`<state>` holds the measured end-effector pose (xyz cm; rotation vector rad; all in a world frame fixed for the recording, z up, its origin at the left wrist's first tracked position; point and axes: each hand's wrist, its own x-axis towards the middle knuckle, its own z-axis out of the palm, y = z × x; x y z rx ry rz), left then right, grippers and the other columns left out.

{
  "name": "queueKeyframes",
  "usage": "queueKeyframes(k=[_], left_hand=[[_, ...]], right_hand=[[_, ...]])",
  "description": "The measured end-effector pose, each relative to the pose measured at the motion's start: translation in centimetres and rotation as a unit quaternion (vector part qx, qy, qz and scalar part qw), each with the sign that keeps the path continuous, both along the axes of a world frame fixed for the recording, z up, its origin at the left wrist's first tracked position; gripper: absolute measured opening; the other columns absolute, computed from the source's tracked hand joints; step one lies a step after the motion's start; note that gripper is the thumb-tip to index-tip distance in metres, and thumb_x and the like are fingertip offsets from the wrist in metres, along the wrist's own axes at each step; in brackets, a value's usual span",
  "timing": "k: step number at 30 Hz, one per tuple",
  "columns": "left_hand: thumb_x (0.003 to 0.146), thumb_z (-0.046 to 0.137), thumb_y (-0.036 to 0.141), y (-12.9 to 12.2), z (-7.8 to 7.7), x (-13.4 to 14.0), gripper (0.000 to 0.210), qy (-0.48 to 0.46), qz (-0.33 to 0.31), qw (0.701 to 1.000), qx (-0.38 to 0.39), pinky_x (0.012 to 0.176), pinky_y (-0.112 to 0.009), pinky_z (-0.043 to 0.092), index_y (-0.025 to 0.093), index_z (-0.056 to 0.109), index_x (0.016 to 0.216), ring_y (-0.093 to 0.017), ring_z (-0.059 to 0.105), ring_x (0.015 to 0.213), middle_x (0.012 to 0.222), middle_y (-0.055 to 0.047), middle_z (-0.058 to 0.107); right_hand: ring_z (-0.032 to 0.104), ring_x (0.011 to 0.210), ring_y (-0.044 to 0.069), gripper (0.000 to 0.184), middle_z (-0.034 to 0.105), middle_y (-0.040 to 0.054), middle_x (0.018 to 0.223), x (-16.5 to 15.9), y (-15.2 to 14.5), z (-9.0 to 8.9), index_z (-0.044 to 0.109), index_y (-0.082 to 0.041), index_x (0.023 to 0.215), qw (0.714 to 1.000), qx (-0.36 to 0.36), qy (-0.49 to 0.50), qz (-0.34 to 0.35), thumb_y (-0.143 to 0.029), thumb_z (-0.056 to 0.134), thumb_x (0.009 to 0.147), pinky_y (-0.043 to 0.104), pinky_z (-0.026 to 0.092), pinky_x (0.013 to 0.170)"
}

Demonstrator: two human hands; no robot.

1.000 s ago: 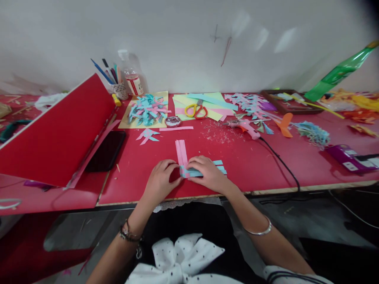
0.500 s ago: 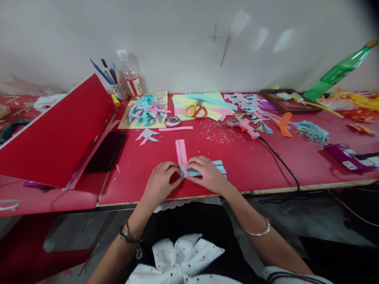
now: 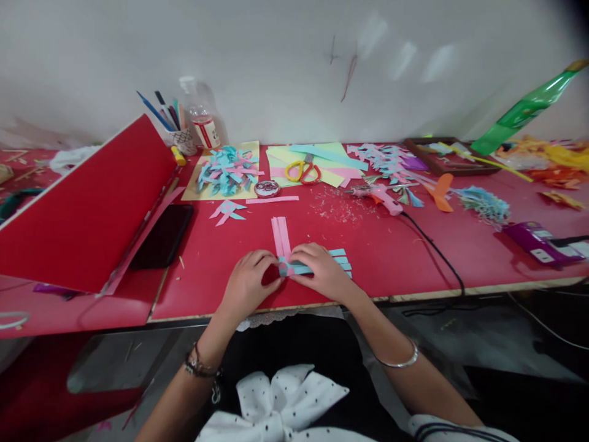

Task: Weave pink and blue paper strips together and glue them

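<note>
Woven paper strips (image 3: 283, 268) lie at the table's front edge, between my two hands. Pink strips (image 3: 281, 236) point away from me out of the weave, and blue strips (image 3: 339, 258) stick out to the right beyond my right hand. My left hand (image 3: 251, 276) is closed on the left edge of the weave, thumb and fingers pinching it. My right hand (image 3: 319, 270) pinches the right side, its palm covering part of the blue strips. A finished-looking pink and blue paper piece (image 3: 228, 212) rests farther back on the left.
A pile of folded paper pieces (image 3: 227, 172), scissors (image 3: 304, 172), a round tin (image 3: 267, 189) and a pink glue gun (image 3: 377, 195) with its cord lie behind. At left stand a red board (image 3: 96, 202) and a phone (image 3: 163, 236); a purple power strip (image 3: 543, 244) is at right.
Hardly anything differs. Both hands keep their grip on the woven strips, with only slight finger movement; the whole view has shifted a touch.
</note>
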<state>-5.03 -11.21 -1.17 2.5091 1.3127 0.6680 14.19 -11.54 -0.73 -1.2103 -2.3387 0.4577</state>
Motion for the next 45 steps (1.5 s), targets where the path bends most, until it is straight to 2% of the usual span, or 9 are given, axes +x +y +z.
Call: queueKeyframes(k=[4, 20, 30, 36, 45], left_hand=[[0.071, 0.056, 0.03, 0.2, 0.0, 0.0, 0.026, 0.019, -0.004, 1.0, 0.003, 0.075, -0.034, 0.042, 0.019, 0.053, 0.094, -0.019, 0.05, 0.088, 0.096, -0.006, 0.055], [0.08, 0.047, 0.029, 0.9, -0.2, -0.1, 0.016, 0.077, -0.065, 0.994, 0.046, 0.07, -0.03, 0.042, 0.019, 0.057, 0.087, -0.016, 0.052, 0.079, 0.084, -0.004, 0.058], [0.076, 0.053, 0.027, 1.1, -0.3, -0.1, 0.014, 0.006, -0.078, 0.997, -0.016, 0.07, -0.027, 0.043, 0.018, 0.057, 0.086, -0.015, 0.052, 0.079, 0.085, -0.004, 0.057], [0.078, 0.049, 0.02, 0.9, -0.6, 0.2, 0.012, -0.022, -0.074, 0.996, -0.042, 0.07, -0.025, 0.044, 0.018, 0.057, 0.086, -0.013, 0.053, 0.079, 0.084, -0.004, 0.056], [0.081, 0.044, 0.023, 0.0, -0.3, -0.6, 0.02, 0.006, -0.082, 0.997, 0.0, 0.079, -0.029, 0.044, 0.018, 0.059, 0.094, -0.015, 0.053, 0.089, 0.096, -0.005, 0.059]], right_hand=[[0.046, 0.093, 0.018, 0.021, 0.055, 0.0056, 0.099, 0.0, 0.0, -0.1, 0.055, -0.02, 0.094, 1.0, 0.014, -0.009, 0.005, -0.033, 0.047, 0.08, 0.032, 0.034, 0.081], [0.047, 0.092, 0.018, 0.021, 0.056, 0.0061, 0.098, -0.1, 0.0, -0.4, 0.057, -0.018, 0.092, 0.999, 0.031, -0.014, 0.002, -0.031, 0.045, 0.081, 0.033, 0.036, 0.081], [0.047, 0.09, 0.017, 0.018, 0.056, 0.0049, 0.097, -0.1, 0.0, -0.2, 0.056, -0.019, 0.09, 1.0, 0.022, -0.015, 0.005, -0.031, 0.049, 0.079, 0.031, 0.036, 0.08], [0.047, 0.089, 0.017, 0.017, 0.056, 0.0051, 0.095, -0.2, 0.2, -0.4, 0.056, -0.019, 0.089, 1.0, 0.018, -0.001, 0.005, -0.031, 0.051, 0.078, 0.031, 0.036, 0.079], [0.047, 0.089, 0.017, 0.017, 0.055, 0.0049, 0.096, -0.2, 0.1, -0.2, 0.056, -0.019, 0.089, 1.0, 0.014, 0.003, 0.0, -0.03, 0.05, 0.078, 0.031, 0.036, 0.08]])
